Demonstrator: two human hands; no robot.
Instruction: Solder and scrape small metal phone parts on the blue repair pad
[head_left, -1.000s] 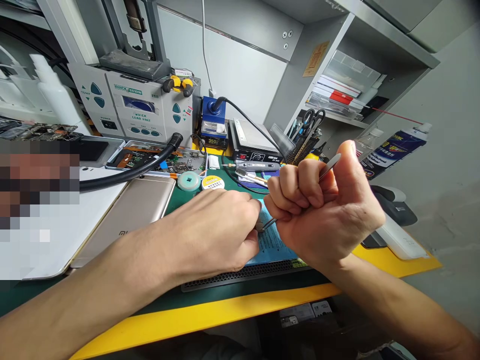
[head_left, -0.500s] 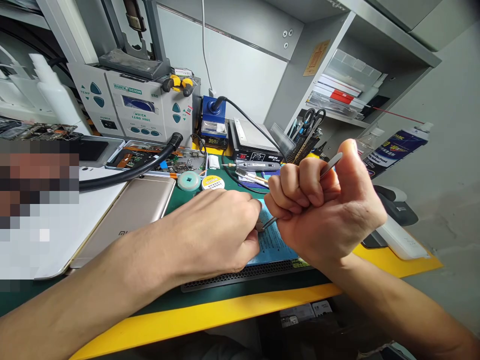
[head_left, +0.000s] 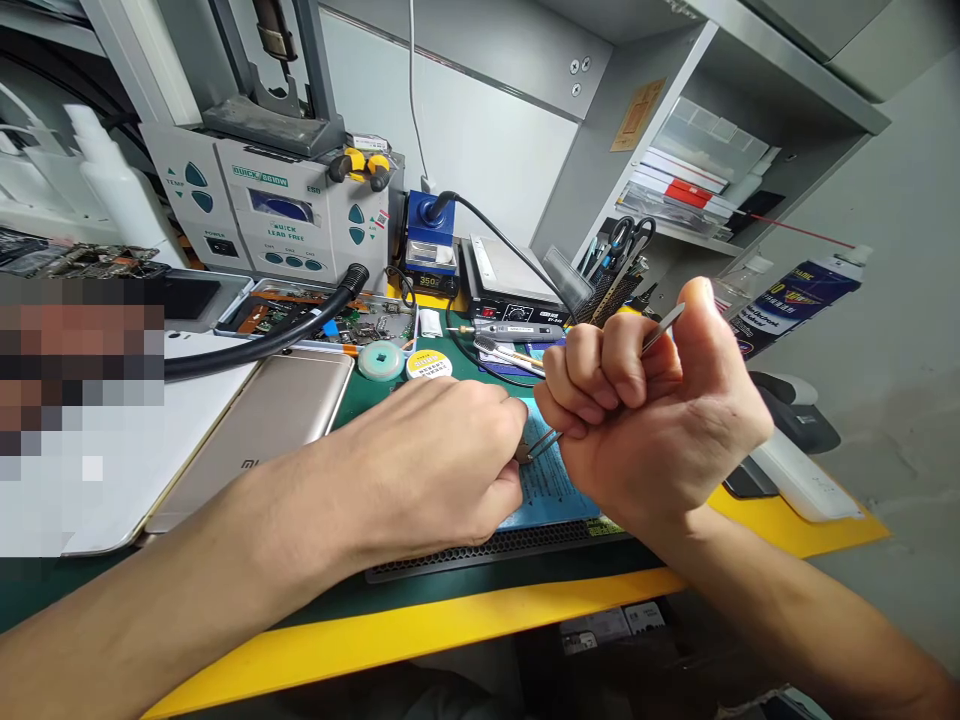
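Note:
My left hand (head_left: 450, 465) is closed, its back toward the camera, around a small part (head_left: 523, 452) that is mostly hidden by the fingers. In my right hand (head_left: 645, 420), fingers curled and palm showing, are metal tweezers (head_left: 546, 442). Their two tips point down to the left and meet the edge of the small part. Both hands are over a blue printed sheet (head_left: 551, 490), which lies on a dark perforated plate (head_left: 480, 553) on the green mat.
A grey hot-air station (head_left: 262, 215) stands at the back left, its black hose (head_left: 262, 357) crossing toward an opened device (head_left: 375, 322). A gold phone (head_left: 277, 420) lies left. Behind are a soldering stand (head_left: 430, 235), pen holder (head_left: 611, 285) and blue spray can (head_left: 799, 300).
The tweezers' tips now show as two separate prongs, slightly apart. Both hands keep nearly the same pose, and the whole view has shifted a little.

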